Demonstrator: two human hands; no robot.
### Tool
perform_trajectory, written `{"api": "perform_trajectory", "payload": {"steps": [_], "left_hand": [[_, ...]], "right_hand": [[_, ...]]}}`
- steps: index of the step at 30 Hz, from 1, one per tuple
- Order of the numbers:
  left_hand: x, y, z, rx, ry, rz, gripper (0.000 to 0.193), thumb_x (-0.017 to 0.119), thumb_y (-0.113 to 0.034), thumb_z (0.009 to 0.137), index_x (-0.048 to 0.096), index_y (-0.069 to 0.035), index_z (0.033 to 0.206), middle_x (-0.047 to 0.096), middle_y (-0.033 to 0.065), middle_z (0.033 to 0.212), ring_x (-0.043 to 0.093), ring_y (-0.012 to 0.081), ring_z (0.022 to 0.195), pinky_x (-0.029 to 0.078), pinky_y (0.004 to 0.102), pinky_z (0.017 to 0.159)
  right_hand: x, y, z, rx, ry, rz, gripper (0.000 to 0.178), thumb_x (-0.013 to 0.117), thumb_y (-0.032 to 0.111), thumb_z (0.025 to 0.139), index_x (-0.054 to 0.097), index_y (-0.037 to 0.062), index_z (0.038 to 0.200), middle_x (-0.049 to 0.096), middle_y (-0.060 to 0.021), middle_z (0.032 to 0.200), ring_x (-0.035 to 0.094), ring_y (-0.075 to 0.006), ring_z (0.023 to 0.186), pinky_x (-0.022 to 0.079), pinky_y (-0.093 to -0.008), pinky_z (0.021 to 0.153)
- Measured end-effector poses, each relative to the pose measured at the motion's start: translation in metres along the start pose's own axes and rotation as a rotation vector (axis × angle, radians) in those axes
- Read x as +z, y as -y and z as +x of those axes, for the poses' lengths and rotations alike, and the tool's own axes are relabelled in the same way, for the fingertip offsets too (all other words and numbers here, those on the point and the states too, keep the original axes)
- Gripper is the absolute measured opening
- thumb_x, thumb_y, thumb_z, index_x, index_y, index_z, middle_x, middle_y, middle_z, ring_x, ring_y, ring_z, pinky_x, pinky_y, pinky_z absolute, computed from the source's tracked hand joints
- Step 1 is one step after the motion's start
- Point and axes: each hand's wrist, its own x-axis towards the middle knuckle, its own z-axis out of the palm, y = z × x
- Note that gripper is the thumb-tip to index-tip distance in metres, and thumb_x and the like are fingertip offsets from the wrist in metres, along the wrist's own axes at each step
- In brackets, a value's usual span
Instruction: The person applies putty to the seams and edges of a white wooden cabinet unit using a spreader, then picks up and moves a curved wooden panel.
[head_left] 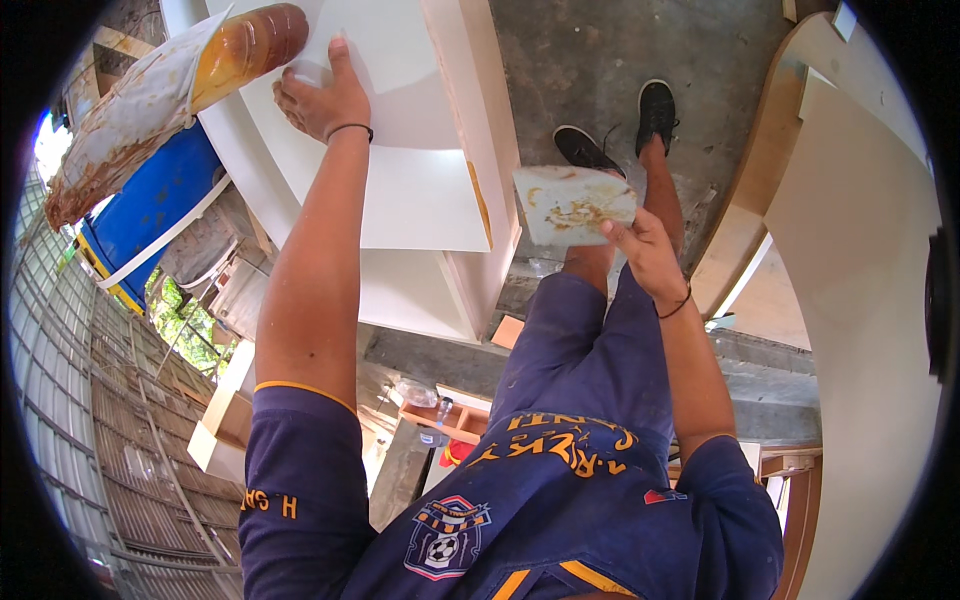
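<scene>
My right hand (655, 255) grips a whitish flat spreader (575, 207) smeared with brown adhesive, thumb on its face. On the smooth white panel of a cabinet (405, 205) rests my left hand (325, 98), thumb stretched out and fingers apart, with nothing in it. Beside those fingers stands a container of amber adhesive (235, 60), its pale outside crusted with brown drips. A yellow-brown streak of adhesive (479, 205) runs along part of the cabinet's bare wood edge, between my two hands.
A blue drum (155, 215) stands past the cabinet at the left, before a metal grille (90, 420). To my right rises a large curved wooden panel (860, 250). My feet are on the concrete floor (570, 60). An orange-brown tray (460, 418) lies low behind me.
</scene>
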Motion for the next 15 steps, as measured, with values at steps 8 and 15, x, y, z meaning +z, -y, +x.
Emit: {"api": "perform_trajectory", "payload": {"steps": [8,15], "left_hand": [[0.002,-0.004,-0.001,0.008,-0.018,0.015,0.094,0.059,-0.067,0.076,0.031,-0.001,0.137,0.024,0.0189,0.147,0.016,0.0320,0.140,0.015,0.0418,0.115],[0.002,-0.007,-0.003,-0.025,-0.021,0.017,0.095,0.060,-0.067,0.075,0.031,0.000,0.138,0.024,0.0173,0.147,0.018,0.0308,0.140,0.018,0.0414,0.114]], "right_hand": [[0.012,-0.026,0.015,0.124,0.031,0.187,0.038,0.061,0.001,0.085,0.052,-0.0044,0.121,0.060,-0.0061,0.115,0.055,-0.0147,0.105,0.042,-0.0273,0.094],[0.043,-0.039,0.033,0.137,-0.120,0.120,0.058,0.077,0.014,0.074,0.048,-0.0048,0.121,0.060,-0.0108,0.113,0.056,-0.0169,0.106,0.043,-0.0294,0.092]]}}
